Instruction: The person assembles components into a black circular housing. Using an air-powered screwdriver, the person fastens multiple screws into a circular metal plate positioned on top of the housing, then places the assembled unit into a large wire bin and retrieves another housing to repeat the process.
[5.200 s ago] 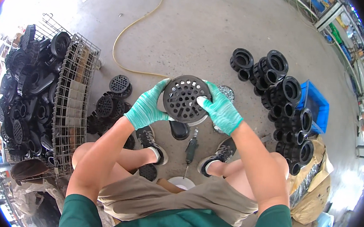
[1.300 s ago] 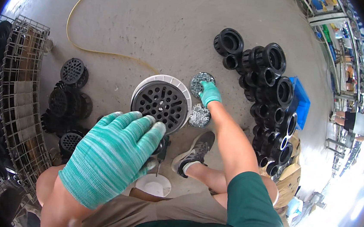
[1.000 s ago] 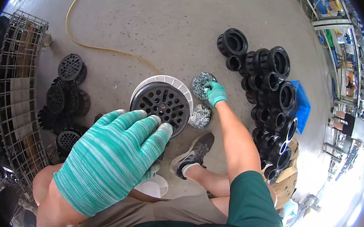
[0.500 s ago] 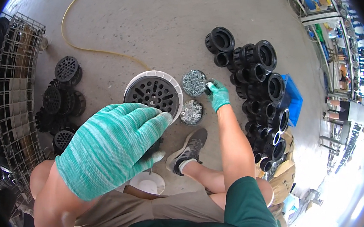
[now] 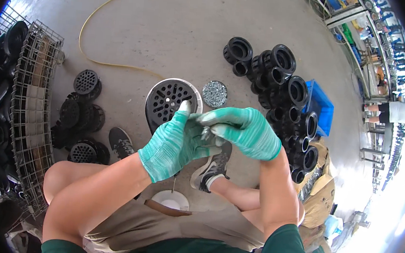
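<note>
My left hand [image 5: 179, 141], in a green-and-grey knit glove, is cupped with its thumb up and apart from the fingers. Against it comes my right hand [image 5: 245, 132], gloved alike, thumb and fingers pinched together. Small shiny metal bolts [image 5: 205, 133] show at the right fingertips, over the left palm; how many is hidden. Just beyond the left thumb is a round black perforated cover [image 5: 168, 103], resting on a white round rim [image 5: 199, 102]. A round dish of small metal fasteners [image 5: 214, 94] stands on the floor beyond the right hand.
Stacked black ring-shaped fittings [image 5: 297, 91] and a blue crate [image 5: 320, 110] lie right. Black perforated covers [image 5: 86, 81] pile up left, beside a wire cage [image 5: 33, 107]. A yellow hose [image 5: 83, 31] crosses the floor. A white disc [image 5: 171, 199] lies between my legs.
My right hand has come from beside the fastener dish to the middle. My left hand has moved off the near edge of the black cover and meets it. The washer dish is now hidden.
</note>
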A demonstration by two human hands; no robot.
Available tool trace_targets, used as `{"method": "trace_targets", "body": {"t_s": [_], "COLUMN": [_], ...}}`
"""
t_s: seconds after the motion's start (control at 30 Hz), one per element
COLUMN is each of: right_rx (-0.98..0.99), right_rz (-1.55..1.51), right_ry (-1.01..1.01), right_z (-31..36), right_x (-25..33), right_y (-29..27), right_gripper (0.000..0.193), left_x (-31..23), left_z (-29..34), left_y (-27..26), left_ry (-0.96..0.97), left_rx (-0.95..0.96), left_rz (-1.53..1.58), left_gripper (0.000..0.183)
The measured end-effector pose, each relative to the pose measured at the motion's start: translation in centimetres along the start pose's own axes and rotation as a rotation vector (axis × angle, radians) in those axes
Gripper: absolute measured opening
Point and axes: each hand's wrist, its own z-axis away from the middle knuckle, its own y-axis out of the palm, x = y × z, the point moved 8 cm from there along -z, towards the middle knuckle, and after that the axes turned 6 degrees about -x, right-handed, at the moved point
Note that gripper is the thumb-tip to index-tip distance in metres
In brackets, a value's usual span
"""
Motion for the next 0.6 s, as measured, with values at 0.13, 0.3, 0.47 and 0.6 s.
{"method": "trace_targets", "body": {"t_s": [0.13, 0.3, 0.47, 0.6], "right_rx": [-0.017, -0.001, -0.352, -0.195], "right_rz": [0.175, 0.401, -0.031, 0.366], "right_ry": [0.047, -0.235, 0.156, 0.451], "right_z": [1.4, 2.4, 0.8, 1.8], "right_x": [1.9, 3.7, -3.0, -23.3], "right_y": [1.7, 3.6, -3.2, -7.0], "right_gripper": [0.031, 0.031, 0.024, 0.026], "left_x": [0.8, 1.8, -0.5, -3.7], "left_z": [0.8, 0.5, 1.8, 3.4], "left_y": [0.2, -1.6, -3.3, -1.0], "left_ry": [0.006, 0.021, 0.169, 0.315], "left_rx": [-0.001, -0.052, -0.154, -0.11], "left_rz": [-0.078, 0.084, -0.05, -0.062], "left_gripper": [0.071, 0.063, 0.033, 0.031]}}
